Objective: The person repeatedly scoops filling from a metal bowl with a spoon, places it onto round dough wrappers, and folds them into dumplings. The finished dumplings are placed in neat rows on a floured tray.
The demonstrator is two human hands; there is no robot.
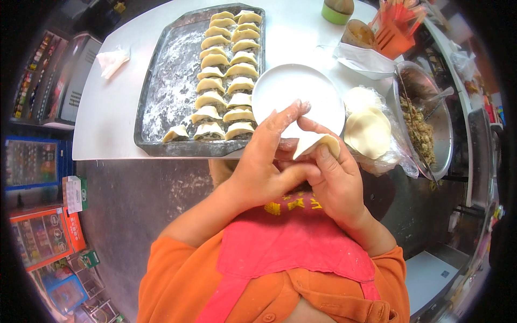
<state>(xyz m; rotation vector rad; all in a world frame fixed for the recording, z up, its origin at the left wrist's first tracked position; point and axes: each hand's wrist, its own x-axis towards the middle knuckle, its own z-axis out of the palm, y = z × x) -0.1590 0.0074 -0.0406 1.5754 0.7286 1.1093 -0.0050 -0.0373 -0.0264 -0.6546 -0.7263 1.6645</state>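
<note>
My right hand (339,177) pinches a folded dumpling (315,146) between thumb and fingers, above the near edge of a white plate (299,87). My left hand (266,161) is beside it, its thumb reaching below the dumpling and its fingers raised; whether it touches the dough is hard to tell. A floured dark metal tray (169,80) at the left carries several finished dumplings (210,99) in two rows, with one more starting a row at the near edge. Round dough wrappers (368,131) lie stacked on plastic to the right of the plate.
A steel bowl of minced filling (420,129) with utensils stands at the far right. Behind the plate are a green-based cup (337,11), a brown container (358,34) and an orange basket (394,38). A crumpled tissue (113,62) lies on the white table (105,121) at left.
</note>
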